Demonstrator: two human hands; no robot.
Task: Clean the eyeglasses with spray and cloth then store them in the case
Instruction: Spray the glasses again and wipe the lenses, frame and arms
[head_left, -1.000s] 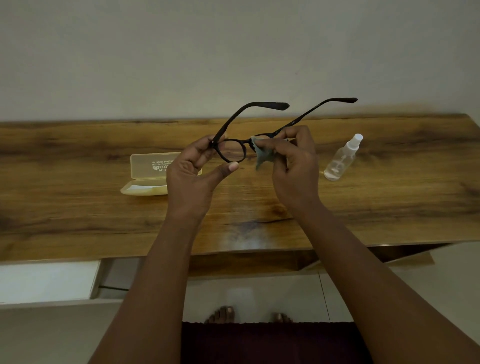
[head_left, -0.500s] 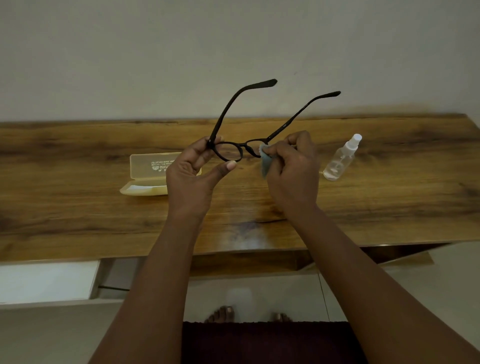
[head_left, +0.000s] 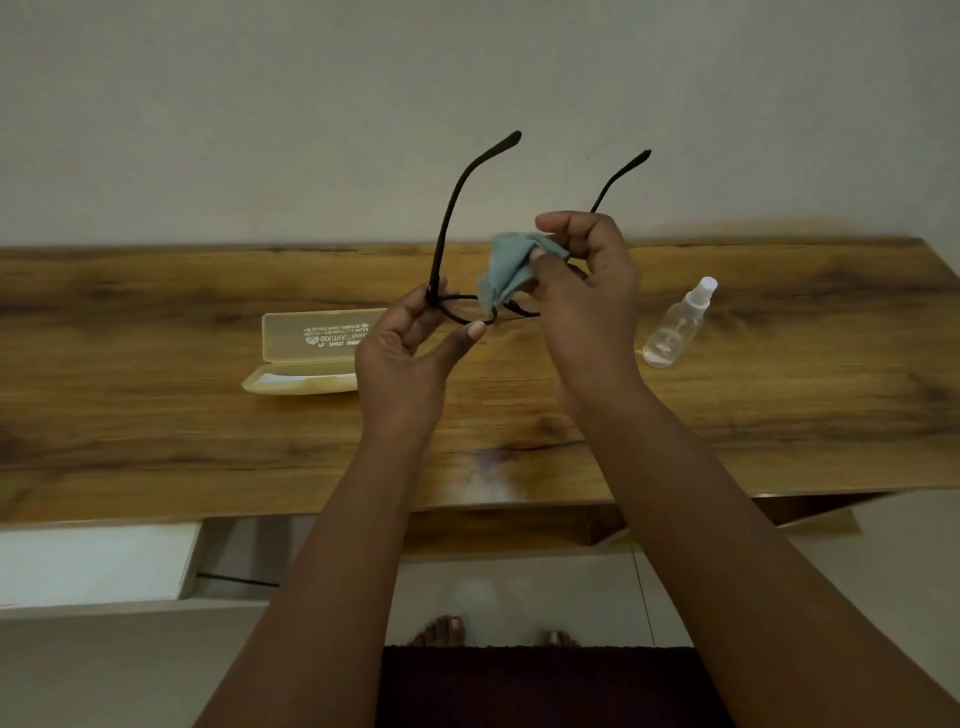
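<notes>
- Two hands are holding the eyeglasses (head_left: 448, 244) above the bench (head_left: 156, 441): left hand (head_left: 402, 358) is pinching the frame's corner.
- Right hand (head_left: 587, 291) is gripping the cloth (head_left: 506, 270) against a lens.
- Case (head_left: 306, 353) is lying open near the bench's back edge.

My arms are bare from the near edge up to the wrists, with no sleeve, watch or ring showing on my left hand (head_left: 400, 364) or right hand (head_left: 587, 291). My fingers (head_left: 475, 330) have short, pale nails. A dark maroon garment (head_left: 545, 686) hangs below, my bare toes (head_left: 441, 630) just beyond its hem.
</notes>
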